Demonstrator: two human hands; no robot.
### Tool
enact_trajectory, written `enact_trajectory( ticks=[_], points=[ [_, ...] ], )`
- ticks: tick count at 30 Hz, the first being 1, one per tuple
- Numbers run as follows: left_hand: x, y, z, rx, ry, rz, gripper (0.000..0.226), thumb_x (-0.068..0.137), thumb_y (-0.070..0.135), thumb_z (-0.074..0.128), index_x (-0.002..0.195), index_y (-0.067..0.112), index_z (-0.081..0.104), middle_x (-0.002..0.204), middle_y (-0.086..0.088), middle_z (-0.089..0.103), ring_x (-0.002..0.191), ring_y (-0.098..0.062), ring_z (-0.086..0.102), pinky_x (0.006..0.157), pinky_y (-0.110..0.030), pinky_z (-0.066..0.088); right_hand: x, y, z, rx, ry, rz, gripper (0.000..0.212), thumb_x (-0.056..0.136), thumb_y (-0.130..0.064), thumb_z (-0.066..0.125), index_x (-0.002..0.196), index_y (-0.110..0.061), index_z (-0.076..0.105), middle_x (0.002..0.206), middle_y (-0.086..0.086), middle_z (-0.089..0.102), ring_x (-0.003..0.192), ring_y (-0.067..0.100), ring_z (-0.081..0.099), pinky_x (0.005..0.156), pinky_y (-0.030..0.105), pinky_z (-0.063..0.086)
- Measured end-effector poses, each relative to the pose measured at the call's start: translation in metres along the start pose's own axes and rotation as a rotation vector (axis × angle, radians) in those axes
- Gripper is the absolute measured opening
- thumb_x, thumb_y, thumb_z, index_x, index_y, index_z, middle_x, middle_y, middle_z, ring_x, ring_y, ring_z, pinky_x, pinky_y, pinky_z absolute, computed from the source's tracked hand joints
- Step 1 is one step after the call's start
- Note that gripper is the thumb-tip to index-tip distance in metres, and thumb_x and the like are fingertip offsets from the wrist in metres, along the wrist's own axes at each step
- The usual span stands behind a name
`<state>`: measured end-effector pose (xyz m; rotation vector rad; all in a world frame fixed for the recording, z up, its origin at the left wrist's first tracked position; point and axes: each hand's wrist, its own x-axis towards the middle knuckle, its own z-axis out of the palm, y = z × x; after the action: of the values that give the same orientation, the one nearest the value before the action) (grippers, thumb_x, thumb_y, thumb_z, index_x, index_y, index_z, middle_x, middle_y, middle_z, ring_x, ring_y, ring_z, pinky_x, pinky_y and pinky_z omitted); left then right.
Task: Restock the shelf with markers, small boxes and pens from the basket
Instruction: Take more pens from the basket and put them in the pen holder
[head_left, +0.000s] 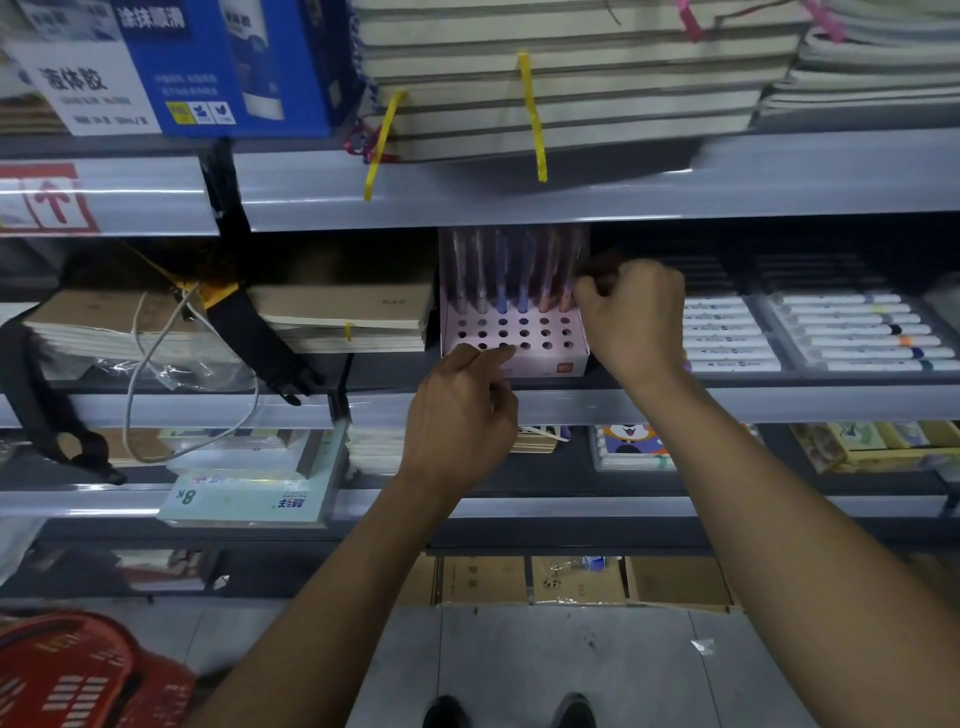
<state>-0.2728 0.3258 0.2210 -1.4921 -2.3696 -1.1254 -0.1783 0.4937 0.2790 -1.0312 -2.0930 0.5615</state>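
At frame centre, the right hand (631, 312) pinches a light, stiff pastel pen by its barrel at the pink perforated cardboard pen holder (514, 340), while the left hand (462, 410), fingers loosely curled, touches the holder's front edge.

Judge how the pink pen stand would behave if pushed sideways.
The pink stand looks like thin card, so probably light and easy to slide. Its pens stand tall in the back row only, so it may tip backward.

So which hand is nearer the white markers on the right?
Right. The right hand is just left of the white markers; the left hand sits farther left, at the pink pen holder.
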Motion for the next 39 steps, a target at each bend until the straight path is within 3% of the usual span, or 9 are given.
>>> enact_trajectory(
  ticks=[4,7,9,13,18,23,29,34,39],
  points=[
    [-0.007,-0.002,-0.004,-0.005,0.037,-0.009,0.034,0.092,0.013,0.059,0.123,0.017,0.072,0.103,0.0,0.069,0.073,-0.013,0.062,0.066,-0.038,0.06,-0.02,0.006,0.001,0.005,0.077,-0.049,0.014,0.095,-0.023,0.068,0.093,-0.011,0.075,0.082,0.0,0.072,0.069,0.013,0.063,0.062,0.008,0.034],
    [-0.015,-0.005,-0.008,0.002,0.067,-0.034,0.027,0.092,0.016,0.058,0.115,0.017,0.072,0.104,0.0,0.068,0.077,-0.015,0.064,0.063,-0.038,0.058,-0.043,0.007,0.003,0.031,0.047,-0.125,0.007,0.095,-0.018,0.065,0.096,-0.013,0.07,0.088,0.002,0.071,0.075,0.012,0.058,0.063,0.005,0.031],
    [-0.02,-0.008,-0.012,0.028,0.081,-0.063,0.022,0.092,0.016,0.057,0.109,0.017,0.071,0.103,-0.001,0.067,0.08,-0.019,0.064,0.062,-0.041,0.056,-0.058,0.005,0.006,0.043,-0.006,-0.212,0.007,0.094,-0.019,0.065,0.096,-0.014,0.069,0.09,0.003,0.07,0.075,0.014,0.059,0.065,0.017,0.041],
    [-0.039,-0.016,-0.02,0.118,0.111,-0.123,0.019,0.089,0.012,0.059,0.104,0.016,0.07,0.098,-0.002,0.066,0.081,-0.022,0.063,0.06,-0.04,0.053,-0.088,-0.005,0.019,0.046,-0.186,-0.341,0.009,0.094,-0.02,0.065,0.101,-0.015,0.067,0.095,0.002,0.067,0.079,0.017,0.062,0.066,0.035,0.054],
    [-0.085,-0.038,-0.035,0.231,0.103,-0.277,0.02,0.089,0.011,0.061,0.106,0.015,0.07,0.099,-0.001,0.065,0.079,-0.022,0.06,0.06,-0.033,0.046,-0.126,-0.02,0.044,-0.028,-0.428,-0.486,0.015,0.099,-0.029,0.061,0.108,-0.018,0.063,0.105,-0.001,0.062,0.087,0.015,0.06,0.07,0.025,0.045],
    [-0.146,-0.065,-0.059,0.349,0.073,-0.51,0.024,0.086,0.017,0.055,0.105,0.012,0.069,0.094,-0.006,0.064,0.08,-0.03,0.061,0.057,-0.034,0.044,-0.161,-0.03,0.088,-0.072,-0.662,-0.593,0.02,0.1,-0.033,0.057,0.112,-0.018,0.062,0.107,0.001,0.058,0.09,0.019,0.059,0.066,0.028,0.039],
    [-0.214,-0.096,-0.102,0.41,0.093,-0.725,0.007,0.086,0.011,0.065,0.087,0.013,0.058,0.087,-0.009,0.06,0.071,-0.032,0.058,0.055,-0.031,0.032,-0.206,-0.065,0.132,-0.121,-0.882,-0.671,0.031,0.101,-0.041,0.051,0.125,-0.021,0.056,0.122,0.002,0.052,0.107,0.02,0.056,0.084,0.033,0.051],
    [-0.268,-0.135,-0.152,0.44,0.115,-0.869,0.021,0.088,0.024,0.054,0.102,0.014,0.067,0.099,-0.006,0.065,0.08,-0.027,0.062,0.061,-0.042,0.053,-0.251,-0.123,0.173,-0.159,-0.987,-0.751,0.037,0.101,-0.043,0.049,0.131,-0.022,0.052,0.128,0.002,0.049,0.116,0.021,0.054,0.091,0.037,0.052],
    [-0.328,-0.17,-0.21,0.468,0.16,-1.01,0.022,0.095,0.023,0.065,0.115,0.017,0.069,0.113,-0.004,0.067,0.092,-0.021,0.063,0.067,-0.028,0.043,-0.312,-0.194,0.215,-0.151,-1.073,-0.85,0.03,0.101,-0.043,0.049,0.122,-0.022,0.053,0.12,0.002,0.049,0.107,0.023,0.056,0.086,0.041,0.053]
  ],
)
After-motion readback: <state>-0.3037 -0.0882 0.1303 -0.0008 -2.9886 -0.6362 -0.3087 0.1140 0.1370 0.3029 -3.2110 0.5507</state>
